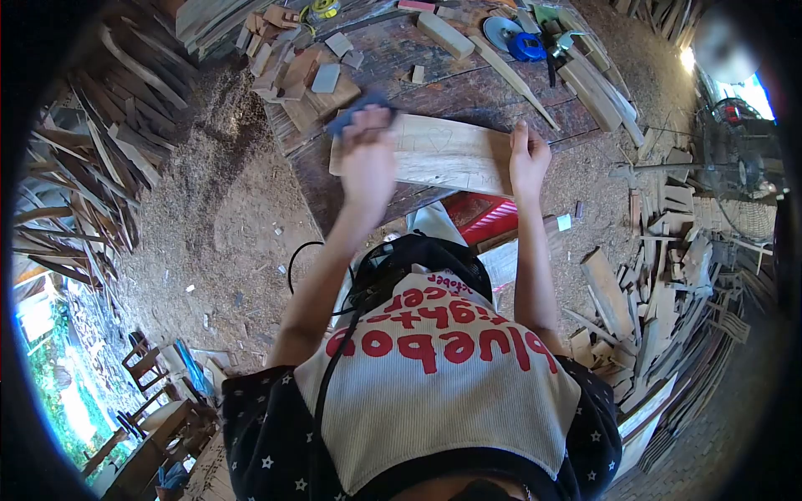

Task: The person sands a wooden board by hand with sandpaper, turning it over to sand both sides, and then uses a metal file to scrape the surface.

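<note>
A pale wooden board (455,159) with a heart and faint lettering marked on it lies along the near edge of the workbench. My left hand (369,163), smeared by motion, is closed over a piece of dark blue-grey sandpaper (355,115) at the board's left end. The sandpaper is blurred, and its underside is hidden. At the opposite end, my right hand (528,159) grips the board, thumb near its upper corner; some of the fingers are out of sight.
On the worn workbench (468,92) are wood offcuts (326,78), a long tapered stick (514,81), a blue tape measure (526,48) and a yellow tape (324,8). Wood piles (92,175) flank both sides. A red object (489,219) sits beneath the board's near edge. A fan (739,171) stands right.
</note>
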A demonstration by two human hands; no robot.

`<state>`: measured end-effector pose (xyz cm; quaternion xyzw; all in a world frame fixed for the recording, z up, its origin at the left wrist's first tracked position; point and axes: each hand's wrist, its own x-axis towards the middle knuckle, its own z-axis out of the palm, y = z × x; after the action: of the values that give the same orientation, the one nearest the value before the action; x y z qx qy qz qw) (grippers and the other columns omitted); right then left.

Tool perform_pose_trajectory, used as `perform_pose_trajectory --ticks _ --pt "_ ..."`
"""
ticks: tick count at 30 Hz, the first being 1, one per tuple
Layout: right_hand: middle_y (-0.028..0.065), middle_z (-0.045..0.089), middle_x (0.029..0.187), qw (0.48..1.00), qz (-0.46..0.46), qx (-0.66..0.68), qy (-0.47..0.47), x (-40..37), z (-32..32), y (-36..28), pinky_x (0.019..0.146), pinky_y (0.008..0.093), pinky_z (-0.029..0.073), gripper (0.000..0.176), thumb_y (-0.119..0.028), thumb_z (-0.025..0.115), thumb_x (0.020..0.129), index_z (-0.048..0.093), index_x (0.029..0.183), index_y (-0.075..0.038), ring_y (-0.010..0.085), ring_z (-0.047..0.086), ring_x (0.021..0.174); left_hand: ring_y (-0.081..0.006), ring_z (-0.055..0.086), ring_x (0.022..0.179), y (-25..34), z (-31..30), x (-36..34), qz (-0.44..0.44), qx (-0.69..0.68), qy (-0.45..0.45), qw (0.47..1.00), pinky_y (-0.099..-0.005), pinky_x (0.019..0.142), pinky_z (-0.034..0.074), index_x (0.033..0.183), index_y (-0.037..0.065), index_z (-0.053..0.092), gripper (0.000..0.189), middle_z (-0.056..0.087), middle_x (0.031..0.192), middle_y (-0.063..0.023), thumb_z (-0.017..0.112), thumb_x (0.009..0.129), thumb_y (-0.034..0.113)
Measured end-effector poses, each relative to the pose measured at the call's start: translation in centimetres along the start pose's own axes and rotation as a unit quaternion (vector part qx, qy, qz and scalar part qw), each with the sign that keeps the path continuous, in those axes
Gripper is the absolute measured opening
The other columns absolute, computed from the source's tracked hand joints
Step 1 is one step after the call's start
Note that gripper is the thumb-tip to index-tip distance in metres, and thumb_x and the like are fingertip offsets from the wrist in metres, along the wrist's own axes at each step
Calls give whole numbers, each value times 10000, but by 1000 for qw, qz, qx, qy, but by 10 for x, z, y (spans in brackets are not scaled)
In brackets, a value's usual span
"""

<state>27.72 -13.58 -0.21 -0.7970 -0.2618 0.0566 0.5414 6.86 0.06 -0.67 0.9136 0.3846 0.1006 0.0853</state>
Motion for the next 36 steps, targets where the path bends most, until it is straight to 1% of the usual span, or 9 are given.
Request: perform_pose_trajectory --ticks 1,7,9,20,24,27,29,31,36 --pt "49 387 552 1000 -7 -6 2 0 0 1 517 319 317 425 -288 487 954 466 673 30 114 345 561 -277 649 963 28 15 7 64 -5 197 978 -419 723 555 1134 67 608 297 596 1204 -133 522 861 141" --pt "52 397 541 1000 -8 -6 -5 4 -2 10 517 318 326 431 -291 489 953 480 666 30 118 354 554 -208 483 1247 63 19 -31 222 -97 92 966 -403 1056 357 1170 73 624 364 538 1326 -55 579 827 187" --pt "53 394 535 1000 5 0 -13 5 -1 0 516 320 329 427 -290 491 952 486 668 29 120 358 547 -214 529 1198 29 -15 -38 41 -86 -61 994 -393 1027 396 1077 66 653 269 544 1318 -53 567 842 165" --pt "46 409 533 1000 17 7 -9 3 2 5 513 311 330 407 -274 503 947 507 677 30 106 366 547 -225 504 1226 90 29 -39 238 -138 83 958 -377 1044 374 1144 80 633 332 513 1351 -59 585 834 188" --pt "35 406 536 999 15 19 -20 4 2 7 512 306 327 403 -268 500 953 512 679 28 98 362 554 -292 568 1126 11 -37 -47 -30 -67 -118 990 -389 992 432 894 80 655 145 545 1305 -79 574 775 61" --pt "31 401 539 1000 16 16 -17 1 2 -2 508 298 321 401 -266 502 954 510 674 21 89 361 554 -316 618 1033 -23 -22 -32 25 15 204 978 -425 914 484 937 32 658 171 616 1165 -133 552 815 89" --pt "29 401 541 999 24 -18 -19 0 2 -6 510 294 320 400 -266 502 954 511 669 14 88 367 553 -290 563 1135 39 -47 -5 -197 -141 -281 929 -429 1003 410 1043 24 652 247 602 1194 -148 533 858 135" --pt "27 403 541 999 38 -3 -22 0 2 -7 511 293 320 405 -269 501 956 509 661 10 89 369 551 -272 480 1239 82 20 -14 132 -86 51 986 -399 1051 358 1098 56 630 251 547 1291 -141 523 887 139" --pt "24 403 541 999 25 9 -30 3 -2 -4 517 294 321 428 -282 493 961 498 641 1 93 370 548 -244 477 1242 74 19 -44 246 -161 90 952 -374 1039 377 1040 74 645 251 508 1351 -60 605 801 140"
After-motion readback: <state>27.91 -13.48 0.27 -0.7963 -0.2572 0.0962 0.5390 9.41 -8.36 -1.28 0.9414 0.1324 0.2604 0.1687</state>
